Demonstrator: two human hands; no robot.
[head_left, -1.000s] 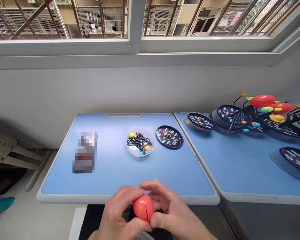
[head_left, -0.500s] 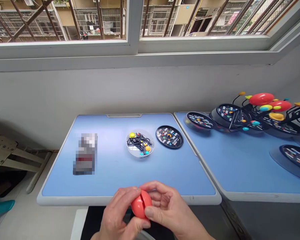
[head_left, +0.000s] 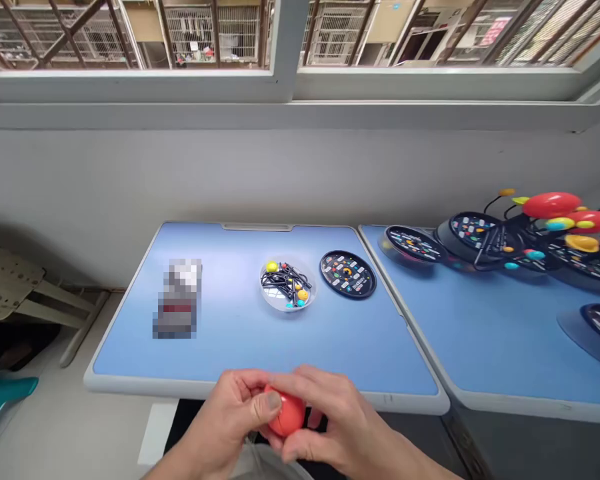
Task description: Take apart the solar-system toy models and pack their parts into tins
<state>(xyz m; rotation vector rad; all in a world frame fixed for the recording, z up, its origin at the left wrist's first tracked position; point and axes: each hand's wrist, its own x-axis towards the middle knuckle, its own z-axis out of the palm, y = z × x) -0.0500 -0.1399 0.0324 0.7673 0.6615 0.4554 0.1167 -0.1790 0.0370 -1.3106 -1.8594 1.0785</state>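
Just past the near edge of the blue table, my left hand [head_left: 239, 408] and my right hand [head_left: 337, 415] are both closed around a shiny red plastic ball [head_left: 291, 417]. A thin seam shows on its surface, and fingers cover much of it. My left thumb presses on its upper left side; my right fingers wrap over its top and right. Beyond my hands stands a clear round container [head_left: 314, 298] with black rods [head_left: 281, 280] and small yellow, orange, red and blue pieces inside. To its right lies a round black printed disc [head_left: 349, 274].
The blue table [head_left: 230, 320] adjoins a second blue table [head_left: 460, 333] on the right. That one bears several round containers with printed black lids [head_left: 414, 243] and assembled models with red balls [head_left: 551, 205]. A pixelated item [head_left: 179, 300] lies left. Behind is a wall below a window.
The wide gap between the red ball's halves has narrowed to a thin seam. Both hands have shifted their grip and turned the ball. The view has swung slightly left.
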